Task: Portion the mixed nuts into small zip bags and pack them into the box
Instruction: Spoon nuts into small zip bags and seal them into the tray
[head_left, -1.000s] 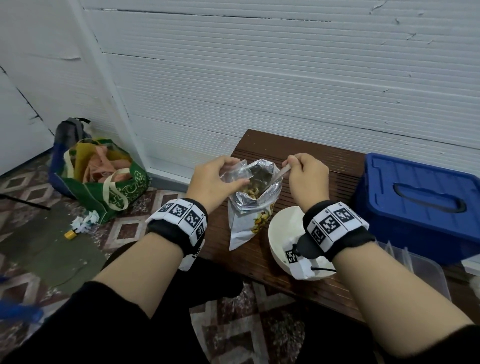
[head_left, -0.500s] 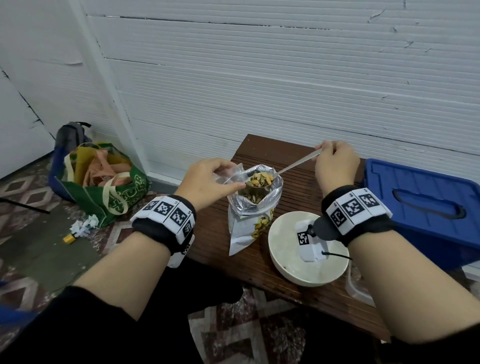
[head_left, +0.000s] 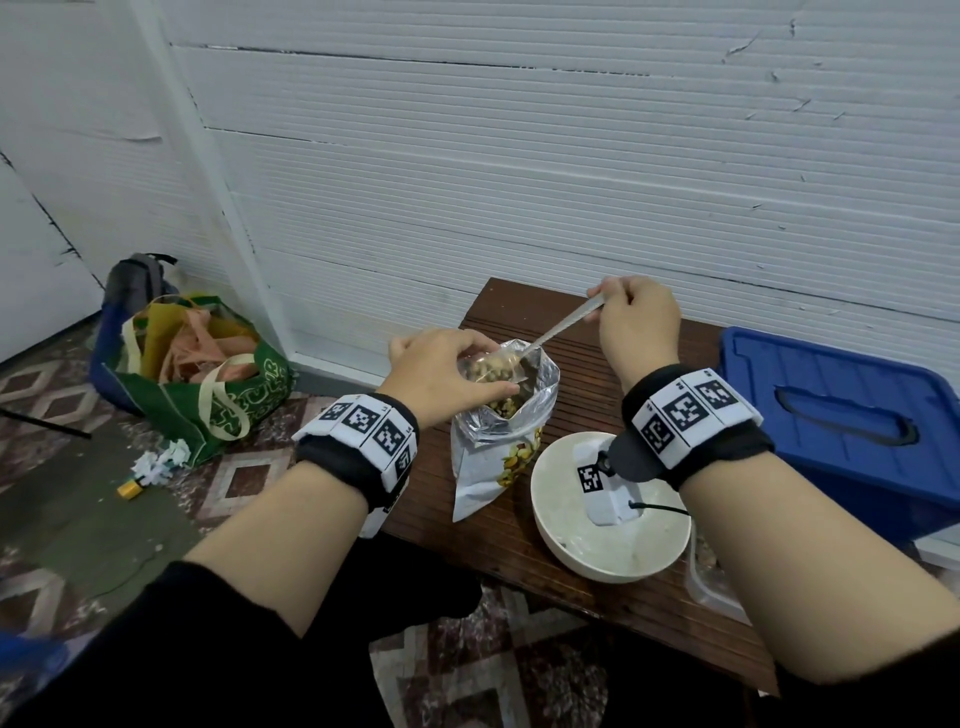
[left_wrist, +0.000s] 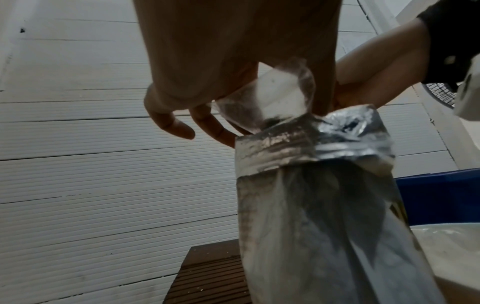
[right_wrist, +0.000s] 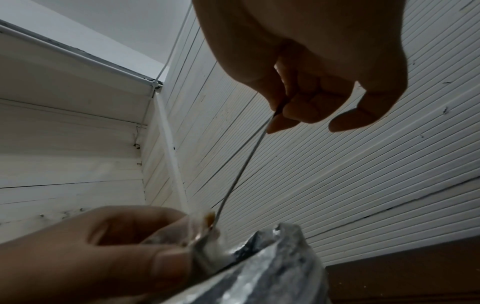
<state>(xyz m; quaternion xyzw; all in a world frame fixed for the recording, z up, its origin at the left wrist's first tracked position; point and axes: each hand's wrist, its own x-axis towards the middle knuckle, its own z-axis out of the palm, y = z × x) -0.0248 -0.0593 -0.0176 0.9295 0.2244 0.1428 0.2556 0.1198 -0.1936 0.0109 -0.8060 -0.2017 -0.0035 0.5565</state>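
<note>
Left hand (head_left: 441, 371) pinching a small clear zip bag (left_wrist: 270, 98) open just above the mouth of the foil nut pouch (head_left: 498, 441), standing near the tabletop's (head_left: 519, 535) left edge. Right hand (head_left: 636, 322) gripping a spoon (head_left: 563, 325) by its handle end, bowl tipped down into the zip bag, nuts (head_left: 491, 369) showing inside. White bowl (head_left: 582, 545) at the front edge, just right of the pouch. Blue box (head_left: 831, 431), lid on, at the right end.

Blue box (head_left: 841, 415), white bowl (head_left: 582, 551)
</note>
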